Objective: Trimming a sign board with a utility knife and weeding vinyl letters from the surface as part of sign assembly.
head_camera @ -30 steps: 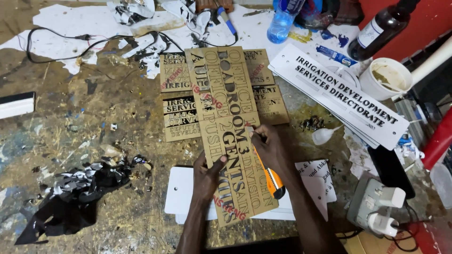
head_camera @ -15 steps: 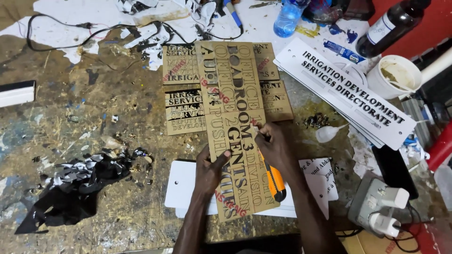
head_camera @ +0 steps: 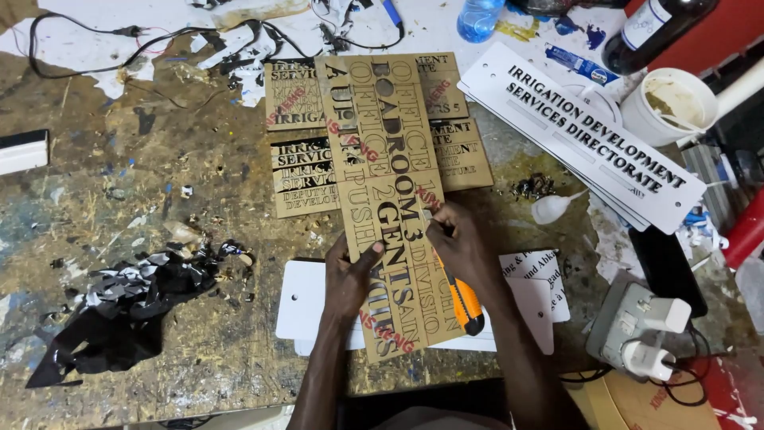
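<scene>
A long brown backing sheet (head_camera: pixel 374 119) with cut black lettering lies lengthwise on the workbench, over other brown lettered sheets (head_camera: pixel 298 171). My left hand (head_camera: pixel 348 277) grips its left edge near the lower end, thumb on top. My right hand (head_camera: pixel 461 243) rests on the sheet's right side, fingertips pinched together on the lettering at mid-sheet. An orange utility knife (head_camera: pixel 463 306) lies under my right wrist, on the sheet's lower right edge. A white blank board (head_camera: pixel 306 306) sits beneath the sheet's lower end.
White sign boards with black lettering (head_camera: pixel 585 131) lie at the right. Beside them stands a white cup (head_camera: pixel 672 107), with a dark bottle (head_camera: pixel 645 32) and a blue bottle (head_camera: pixel 477 17) behind. Black vinyl scraps (head_camera: pixel 119 306) are heaped at the left; a white plug adapter (head_camera: pixel 641 334) is at lower right.
Both hands stay on the long sheet. My right fingertips have closed onto the lettering a little higher up; my left hand has hardly moved.
</scene>
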